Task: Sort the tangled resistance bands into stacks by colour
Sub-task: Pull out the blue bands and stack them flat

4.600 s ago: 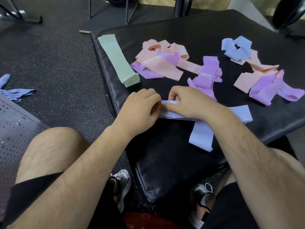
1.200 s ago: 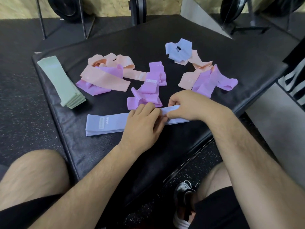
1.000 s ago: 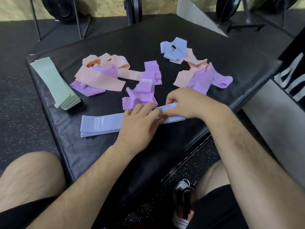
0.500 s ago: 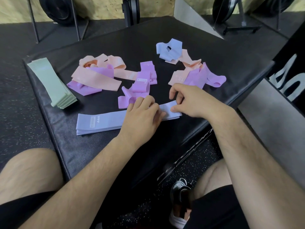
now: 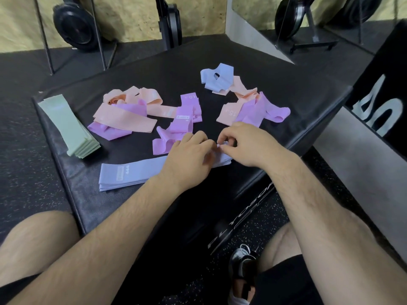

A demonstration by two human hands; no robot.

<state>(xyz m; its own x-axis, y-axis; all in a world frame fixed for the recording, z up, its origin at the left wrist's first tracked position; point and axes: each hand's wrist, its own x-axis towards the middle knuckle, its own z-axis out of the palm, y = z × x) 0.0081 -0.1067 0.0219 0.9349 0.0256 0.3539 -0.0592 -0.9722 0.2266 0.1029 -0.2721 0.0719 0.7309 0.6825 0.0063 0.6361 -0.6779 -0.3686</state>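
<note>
A flat stack of blue bands [image 5: 130, 173] lies near the front of the black mat [image 5: 275, 84]. My left hand [image 5: 189, 159] rests on the stack's right half. My right hand [image 5: 244, 144] pinches the stack's right end, which is lifted a little. A neat stack of green bands [image 5: 68, 126] sits at the mat's left edge. Peach and purple bands lie tangled [image 5: 123, 115] behind the blue stack. A purple tangle [image 5: 176, 126] lies in the middle. At the back right is a heap of peach and purple bands [image 5: 253, 108] with a crumpled blue band [image 5: 217, 78].
The mat's front right edge [image 5: 308, 133] runs close to my right hand. Weight plates on racks [image 5: 74, 25] stand behind the mat. A black box with white lettering [image 5: 378, 84] is at the right. My knees and a shoe [image 5: 242, 267] are below.
My right hand has curled its fingers and lifted the right end of the blue stack. My left hand stays on the stack. The view has shifted slightly.
</note>
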